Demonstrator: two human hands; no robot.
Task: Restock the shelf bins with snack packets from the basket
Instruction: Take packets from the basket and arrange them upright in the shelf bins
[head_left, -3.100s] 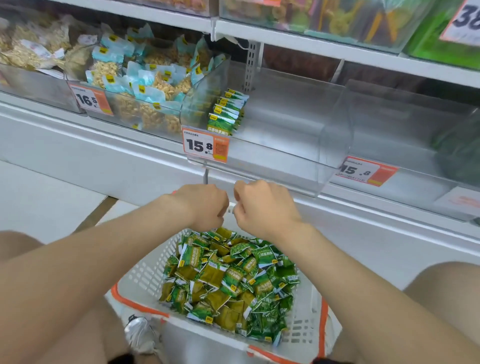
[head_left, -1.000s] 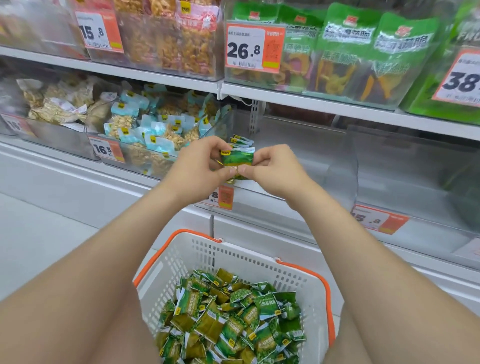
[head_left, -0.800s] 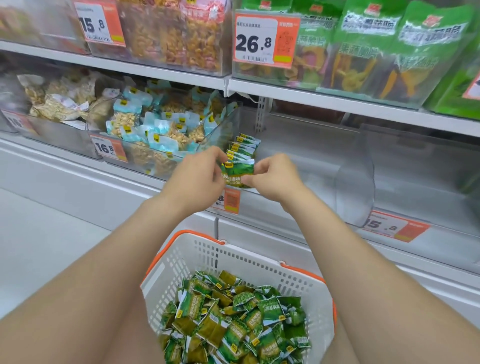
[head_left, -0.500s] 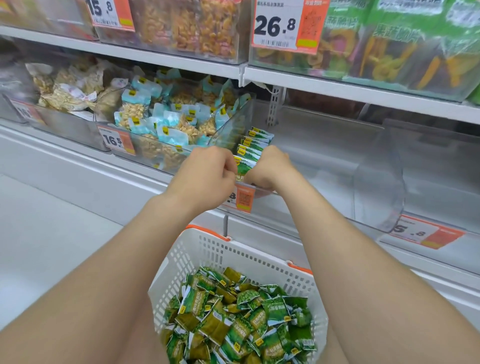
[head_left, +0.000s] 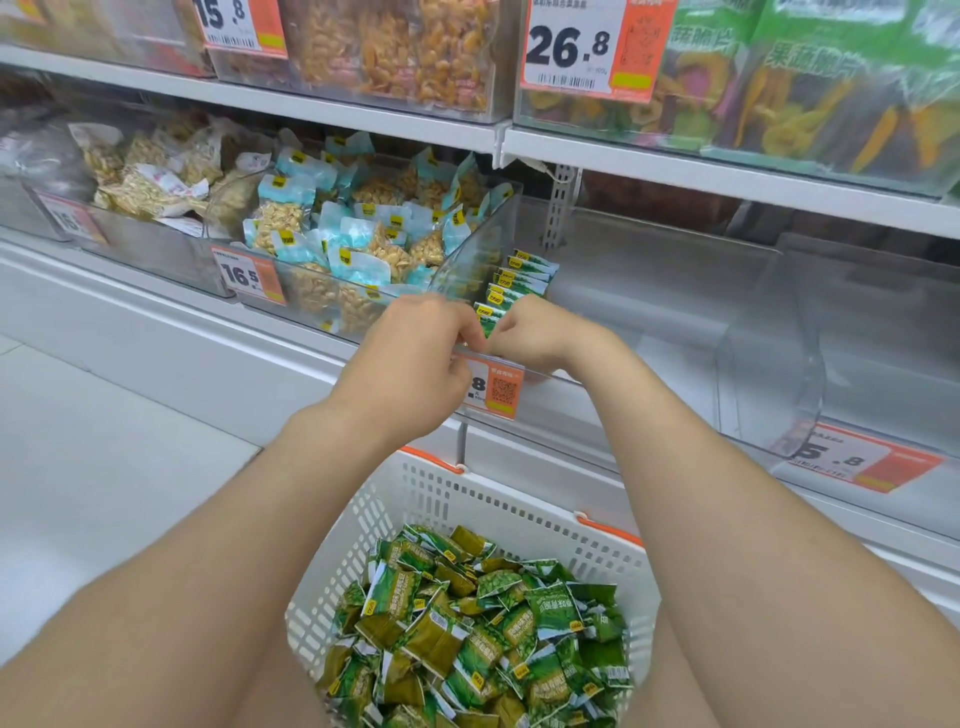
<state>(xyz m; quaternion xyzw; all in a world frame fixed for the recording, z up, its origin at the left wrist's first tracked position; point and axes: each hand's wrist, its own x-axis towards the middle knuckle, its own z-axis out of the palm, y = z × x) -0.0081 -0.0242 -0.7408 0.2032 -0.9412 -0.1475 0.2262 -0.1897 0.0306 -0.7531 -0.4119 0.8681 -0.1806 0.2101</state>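
At the clear bin (head_left: 649, 301) front, I am seeing left grip (head_left: 415, 358) and right grip (head_left: 540, 332) together pinching a green packet (head_left: 488, 324) beside the standing packet row (head_left: 522, 275); the basket (head_left: 467, 499) below is holding loose packets (head_left: 483, 623).

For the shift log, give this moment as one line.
left hand, right hand: pinching green packet | place: front of packet row in clear bin | basket: many packets left

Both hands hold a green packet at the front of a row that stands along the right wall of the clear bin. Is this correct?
No. The head view shows the row along the left wall of the clear bin; left hand and right hand do hold a green packet at its front.
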